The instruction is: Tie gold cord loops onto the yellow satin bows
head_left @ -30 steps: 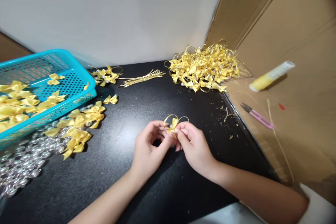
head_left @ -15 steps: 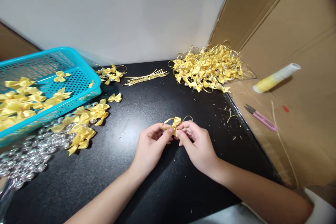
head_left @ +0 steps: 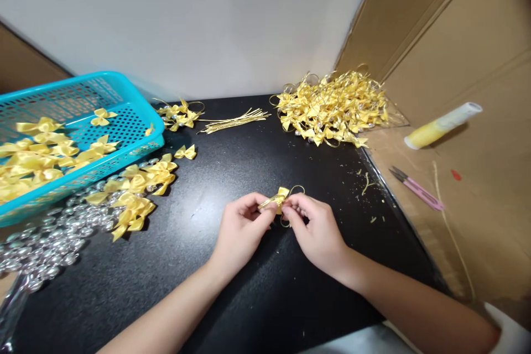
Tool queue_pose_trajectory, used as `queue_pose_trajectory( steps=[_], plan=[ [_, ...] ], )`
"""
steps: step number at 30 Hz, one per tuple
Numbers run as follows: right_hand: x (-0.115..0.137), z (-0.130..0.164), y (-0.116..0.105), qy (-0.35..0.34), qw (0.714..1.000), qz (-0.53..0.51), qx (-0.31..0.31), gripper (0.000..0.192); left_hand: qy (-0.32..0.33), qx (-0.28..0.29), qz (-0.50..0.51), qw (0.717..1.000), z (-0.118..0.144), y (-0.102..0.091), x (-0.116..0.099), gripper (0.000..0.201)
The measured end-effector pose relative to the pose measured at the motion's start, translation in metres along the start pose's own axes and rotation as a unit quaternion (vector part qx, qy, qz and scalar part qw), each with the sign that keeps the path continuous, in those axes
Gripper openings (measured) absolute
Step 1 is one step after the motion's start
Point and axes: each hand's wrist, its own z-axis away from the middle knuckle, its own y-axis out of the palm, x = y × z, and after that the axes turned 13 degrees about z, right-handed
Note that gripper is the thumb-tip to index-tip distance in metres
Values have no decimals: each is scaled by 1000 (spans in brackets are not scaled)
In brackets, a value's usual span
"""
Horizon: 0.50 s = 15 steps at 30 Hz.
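Both hands are pinching one yellow bow (head_left: 279, 199) just above the bench (head_left: 249, 298): left hand (head_left: 243, 229) grip clamped on its ribbon, right hand (head_left: 317, 232) grip closed on its gold loop (head_left: 295, 190), steadying opposite ends for fine fingertip work.

The middle of the yellow bow (head_left: 279, 199) is hidden under the fingertips (head_left: 271, 208) of the left hand (head_left: 240, 232) and the right hand (head_left: 317, 229), so what lies between them at the knot cannot be told. The gold loop (head_left: 297, 188) runs down behind the right fingers and is lost there. Far left of the fingers, the blue basket (head_left: 124, 91) and the silver beads (head_left: 45, 240) are cut by the frame's edge; single beads blur together. Both forearms leave at the bottom edge.
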Motion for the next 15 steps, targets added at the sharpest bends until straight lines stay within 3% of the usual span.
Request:
queue_pose_trajectory(
  steps=[5,10,12,15],
  plan=[
    [2,-2,-3,-30,999,25,-36,14,8,-5,-17,1000,0,0,3,19],
    [8,-2,-16,-145,957,135,-211,7,78,-22,-87,993,3,-3,6,18],
    [9,-2,-18,-180,945,168,-217,7,134,-14,-141,981,4,-4,6,16],
    [8,-2,-16,-176,947,196,-184,10,222,8,-213,952,6,-5,5,16]
  ],
)
